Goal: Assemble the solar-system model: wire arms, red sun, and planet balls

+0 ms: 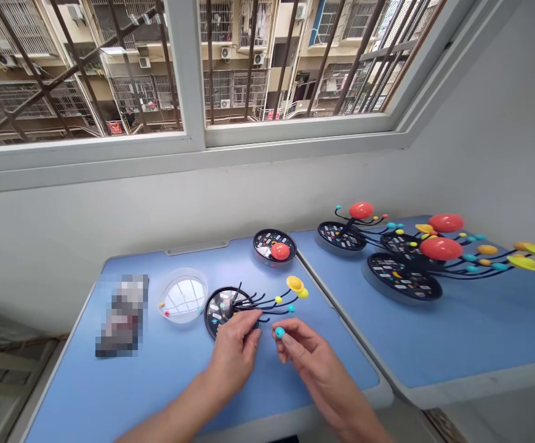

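Observation:
Between the thumb and fingertips of my right hand (311, 360) is a small turquoise ball (279, 332). My left hand (236, 347) is closed by a solar system model, its fingers around one thin black arm (264, 320) whose tip sticks out past them. The model's round black base (216, 314) is partly hidden behind that hand. Several black arms fan out to the right; some have bare ends. Others carry a ringed yellow ball (295, 283), a yellow ball (303, 293), a small yellow ball (278, 299) and a turquoise ball (291, 308).
A clear round tray (183, 321) left of the model holds a few small coloured balls. Farther left lies a blurred dark packet (122, 317). Behind, a round base (267, 237) bears a red dome (280, 251). Three models with red domes (441, 248) stand on the right table (470, 338).

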`<control>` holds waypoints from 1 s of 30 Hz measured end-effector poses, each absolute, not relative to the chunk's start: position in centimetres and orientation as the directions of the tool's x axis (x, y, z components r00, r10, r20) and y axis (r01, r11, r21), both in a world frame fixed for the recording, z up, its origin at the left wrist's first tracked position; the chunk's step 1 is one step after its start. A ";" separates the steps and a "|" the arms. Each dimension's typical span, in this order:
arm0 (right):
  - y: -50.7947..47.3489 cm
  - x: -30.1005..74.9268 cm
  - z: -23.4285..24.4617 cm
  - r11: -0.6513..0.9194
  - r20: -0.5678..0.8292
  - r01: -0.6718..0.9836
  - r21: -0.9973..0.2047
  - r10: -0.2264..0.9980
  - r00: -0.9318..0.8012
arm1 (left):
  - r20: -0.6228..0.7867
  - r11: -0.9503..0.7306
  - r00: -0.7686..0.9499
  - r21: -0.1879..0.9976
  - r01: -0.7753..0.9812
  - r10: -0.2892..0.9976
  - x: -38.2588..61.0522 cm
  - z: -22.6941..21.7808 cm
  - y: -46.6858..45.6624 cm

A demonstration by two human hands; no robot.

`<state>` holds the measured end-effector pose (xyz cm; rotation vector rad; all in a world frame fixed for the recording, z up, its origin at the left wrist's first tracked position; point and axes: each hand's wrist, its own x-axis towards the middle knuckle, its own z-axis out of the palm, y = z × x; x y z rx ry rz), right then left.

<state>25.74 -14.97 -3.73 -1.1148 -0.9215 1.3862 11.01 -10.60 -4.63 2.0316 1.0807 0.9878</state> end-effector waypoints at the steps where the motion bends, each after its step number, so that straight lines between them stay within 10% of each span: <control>1: -14.9 25.8 -3.6 -0.152 -0.162 -0.332 -0.931 0.987 0.003 | 0.315 -0.463 0.390 0.800 0.382 0.865 11.2 -4.8 -10.4; 6: -14.6 25.8 -3.5 -0.190 -0.207 -0.415 -0.890 0.978 -0.003 | 0.371 -0.491 0.366 0.807 0.328 0.854 11.4 -5.8 -10.2; 19: -14.2 25.5 -2.6 0.059 0.117 0.409 -0.911 0.986 0.118 | 0.399 -0.461 0.312 0.873 0.158 0.862 12.1 -6.4 -10.9; 30: -13.9 25.8 -2.6 0.182 0.270 0.608 -0.773 0.961 0.056 | 0.346 -0.408 0.295 0.894 0.186 0.891 12.4 -6.6 -11.3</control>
